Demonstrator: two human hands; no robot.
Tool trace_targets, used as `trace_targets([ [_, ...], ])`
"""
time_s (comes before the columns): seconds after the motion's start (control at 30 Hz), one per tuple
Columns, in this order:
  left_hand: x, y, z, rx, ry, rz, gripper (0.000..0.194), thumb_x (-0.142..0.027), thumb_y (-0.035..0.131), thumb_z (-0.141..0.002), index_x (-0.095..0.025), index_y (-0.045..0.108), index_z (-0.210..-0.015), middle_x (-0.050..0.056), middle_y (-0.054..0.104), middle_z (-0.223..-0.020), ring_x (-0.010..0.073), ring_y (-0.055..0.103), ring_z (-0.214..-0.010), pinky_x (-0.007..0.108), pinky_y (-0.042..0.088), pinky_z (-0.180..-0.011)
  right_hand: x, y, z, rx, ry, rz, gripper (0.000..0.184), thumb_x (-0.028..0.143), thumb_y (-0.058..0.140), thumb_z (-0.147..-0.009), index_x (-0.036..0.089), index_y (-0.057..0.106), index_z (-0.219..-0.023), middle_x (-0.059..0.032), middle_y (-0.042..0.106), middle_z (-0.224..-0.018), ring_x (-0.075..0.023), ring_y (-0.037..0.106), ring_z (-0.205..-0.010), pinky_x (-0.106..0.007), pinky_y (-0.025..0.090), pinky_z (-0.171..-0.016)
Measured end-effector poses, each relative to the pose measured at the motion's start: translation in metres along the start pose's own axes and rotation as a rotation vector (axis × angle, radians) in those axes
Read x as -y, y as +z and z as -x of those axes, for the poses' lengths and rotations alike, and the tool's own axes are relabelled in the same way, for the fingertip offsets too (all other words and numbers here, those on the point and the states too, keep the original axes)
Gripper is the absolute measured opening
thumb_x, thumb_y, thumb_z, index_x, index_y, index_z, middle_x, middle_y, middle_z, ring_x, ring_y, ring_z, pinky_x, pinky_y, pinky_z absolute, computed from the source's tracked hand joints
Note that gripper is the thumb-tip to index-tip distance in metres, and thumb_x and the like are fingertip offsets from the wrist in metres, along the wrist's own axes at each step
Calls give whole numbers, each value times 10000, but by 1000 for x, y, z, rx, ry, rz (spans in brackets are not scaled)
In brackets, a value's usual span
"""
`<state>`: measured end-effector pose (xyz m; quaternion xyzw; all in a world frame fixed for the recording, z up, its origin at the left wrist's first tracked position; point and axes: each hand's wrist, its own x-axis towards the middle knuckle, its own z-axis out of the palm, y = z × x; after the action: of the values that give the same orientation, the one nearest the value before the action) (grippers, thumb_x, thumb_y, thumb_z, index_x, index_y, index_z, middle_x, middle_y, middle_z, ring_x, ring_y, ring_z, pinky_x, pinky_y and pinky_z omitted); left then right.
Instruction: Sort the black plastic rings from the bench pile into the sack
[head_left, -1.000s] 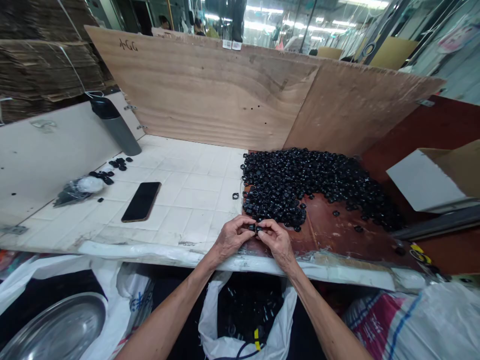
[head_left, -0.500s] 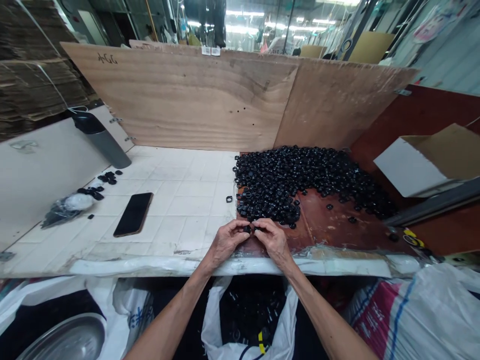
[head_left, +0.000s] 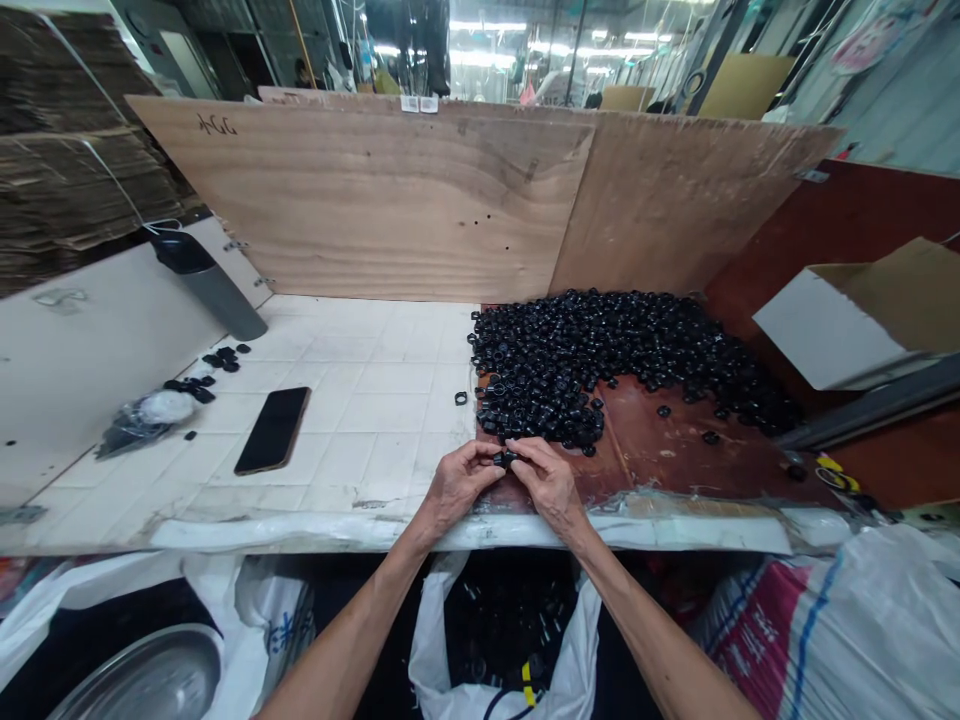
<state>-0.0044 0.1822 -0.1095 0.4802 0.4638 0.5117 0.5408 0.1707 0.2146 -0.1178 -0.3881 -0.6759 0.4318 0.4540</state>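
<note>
My left hand (head_left: 457, 487) and my right hand (head_left: 551, 486) meet just inside the table's front edge. Their fingertips pinch a small black plastic ring (head_left: 504, 459) between them. Close beyond my fingers lies a large heap of similar black rings (head_left: 600, 370), spread over a reddish-brown board (head_left: 660, 445). A single ring (head_left: 460, 398) sits apart on the white tiled surface (head_left: 367, 420), left of the heap.
A black smartphone (head_left: 273, 430) and a grey bottle (head_left: 210, 290) stand to the left, near loose rings (head_left: 222, 359) and a plastic bag (head_left: 141, 425). Plywood boards (head_left: 352, 190) wall the back. Below the edge are a white bag of black parts (head_left: 506, 630), a steel basin (head_left: 150, 685) and a woven sack (head_left: 825, 630).
My view has shifted slightly, moving the scene left in the frame. My hands stay together at the table edge, still pinching the small ring and turning it slightly.
</note>
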Motion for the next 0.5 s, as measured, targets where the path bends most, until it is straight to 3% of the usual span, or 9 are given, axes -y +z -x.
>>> trace_targets([
  [0.13,-6,2,2,6,49,-40,262,-254,741,-779,-150,696,-1015,67,745,-1011,195,691,-928,318,542,-883,-8,2,4,-48,42,-42,203,250,628,-869,214,685,-1061,-53,683,-986,-185,670,-874,-294,557,-783],
  [0.5,-1,3,1,-28,243,-241,216,-231,715,-818,-171,713,-1026,63,726,-1030,201,678,-981,343,527,-934,7,-3,5,-4,-100,89,165,233,587,-905,211,708,-1016,-77,664,-1040,-203,641,-981,-313,531,-851],
])
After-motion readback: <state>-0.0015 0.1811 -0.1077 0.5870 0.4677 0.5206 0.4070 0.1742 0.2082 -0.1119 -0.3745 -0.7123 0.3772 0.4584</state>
